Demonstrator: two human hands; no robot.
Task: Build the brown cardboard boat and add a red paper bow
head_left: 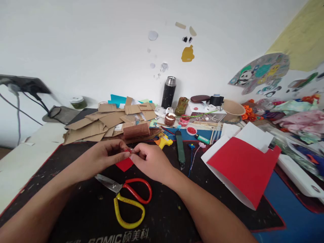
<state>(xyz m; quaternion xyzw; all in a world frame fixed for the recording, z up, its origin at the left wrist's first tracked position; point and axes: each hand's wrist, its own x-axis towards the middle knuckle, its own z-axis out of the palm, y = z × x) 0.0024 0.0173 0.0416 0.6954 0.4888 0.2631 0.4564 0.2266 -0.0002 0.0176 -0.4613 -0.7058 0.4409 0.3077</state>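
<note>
A small piece of red paper (124,164), its lower edge cut into a fine fringe, hangs between my two hands above the dark mat. My left hand (108,154) pinches its upper part between thumb and fingers. From the other side, my right hand (150,160) is closed on the paper's right end, with the fingertips of both hands almost meeting. Just below them lie scissors (118,194) with one red and one yellow handle, blades spread and pointing left. Part of the red paper is hidden behind my fingers.
Cardboard pieces (108,123) pile up behind my hands, a brown roll (136,130) in front of them. A green utility knife (180,148), a yellow glue gun (164,141) and a large red sheet (243,165) lie rightward. A black thermos (168,92) stands by the wall.
</note>
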